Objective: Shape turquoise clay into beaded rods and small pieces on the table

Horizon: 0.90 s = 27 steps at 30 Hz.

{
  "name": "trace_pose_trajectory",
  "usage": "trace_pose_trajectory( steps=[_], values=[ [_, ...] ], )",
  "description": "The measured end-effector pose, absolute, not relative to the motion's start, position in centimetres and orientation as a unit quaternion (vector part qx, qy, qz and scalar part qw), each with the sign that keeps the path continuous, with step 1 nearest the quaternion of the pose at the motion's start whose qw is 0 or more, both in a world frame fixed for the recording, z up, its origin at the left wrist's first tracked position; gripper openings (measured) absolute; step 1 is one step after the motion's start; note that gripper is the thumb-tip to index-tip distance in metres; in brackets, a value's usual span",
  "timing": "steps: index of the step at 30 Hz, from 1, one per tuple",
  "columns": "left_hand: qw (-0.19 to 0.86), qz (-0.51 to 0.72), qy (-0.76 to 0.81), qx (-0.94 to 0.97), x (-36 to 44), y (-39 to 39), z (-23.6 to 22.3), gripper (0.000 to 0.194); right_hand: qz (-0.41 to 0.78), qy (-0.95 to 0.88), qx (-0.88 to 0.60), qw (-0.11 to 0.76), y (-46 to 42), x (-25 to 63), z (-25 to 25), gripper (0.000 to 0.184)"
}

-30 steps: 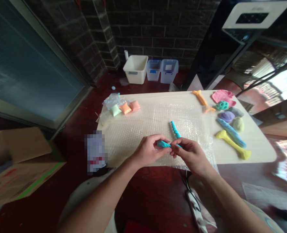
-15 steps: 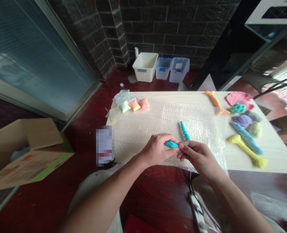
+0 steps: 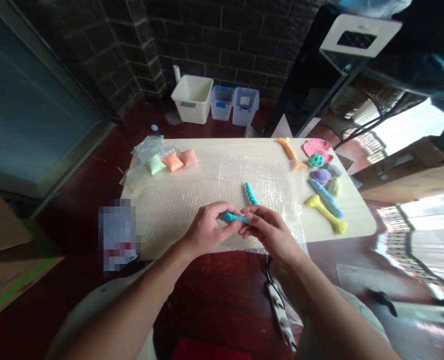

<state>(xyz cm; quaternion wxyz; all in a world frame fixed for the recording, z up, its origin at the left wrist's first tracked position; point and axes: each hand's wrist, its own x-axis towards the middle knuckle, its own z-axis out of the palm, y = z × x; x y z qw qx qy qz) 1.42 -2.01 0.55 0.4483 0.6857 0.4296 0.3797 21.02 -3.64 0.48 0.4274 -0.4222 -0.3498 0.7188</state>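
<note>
Between my hands, above the bubble wrap [image 3: 180, 205], is a piece of turquoise modelling clay [image 3: 228, 217], thick at its left end and drawn thin toward the right. My left hand [image 3: 206, 227] is closed round the thick end, thumb below and fingers above. The thin end is pinched in the fingertips of my right hand [image 3: 270, 231], which partly hide it. Just beyond the right fingers, a turquoise clay strip with a row of bumps [image 3: 250, 192] lies on the wrap, its near end close to that hand.
Clay packets in pale green [image 3: 155, 164], orange [image 3: 173, 161] and pink [image 3: 188, 158] lie at the table's back left. Several shaped clay pieces, among them a yellow bone [image 3: 326, 214] and an orange bone [image 3: 288, 151], occupy the right. Bins [image 3: 199, 112] stand on the floor behind.
The view has turned to the right, so the table sits further left. The held clay now shows a longer, thinner stretch between my hands, which still grip it.
</note>
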Motion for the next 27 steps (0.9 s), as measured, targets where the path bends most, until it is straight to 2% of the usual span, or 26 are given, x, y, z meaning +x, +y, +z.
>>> trace_pose_trajectory(
  steps=[7,14,20,23,27],
  values=[
    [0.363,0.382,0.407,0.746,1.3,-2.1,0.4,0.005,0.736,-0.328,-0.43,0.408,-3.4,21.3,0.6,0.029],
    [0.384,0.376,0.396,0.744,1.6,-2.4,0.7,0.012,0.711,-0.334,-0.441,0.434,-3.6,20.7,-0.2,0.03],
    [0.399,0.37,0.408,0.733,1.3,-2.3,0.5,0.008,0.69,-0.372,-0.445,0.434,-3.6,21.0,-0.4,0.028],
    [0.411,0.363,0.434,0.715,1.2,-2.1,0.3,0.008,0.646,-0.451,-0.442,0.429,-3.7,21.4,-0.3,0.031],
    [0.394,0.331,0.461,0.723,1.0,-2.0,0.1,0.012,0.508,-0.603,-0.481,0.384,-3.9,21.8,-0.4,0.025]
  ],
)
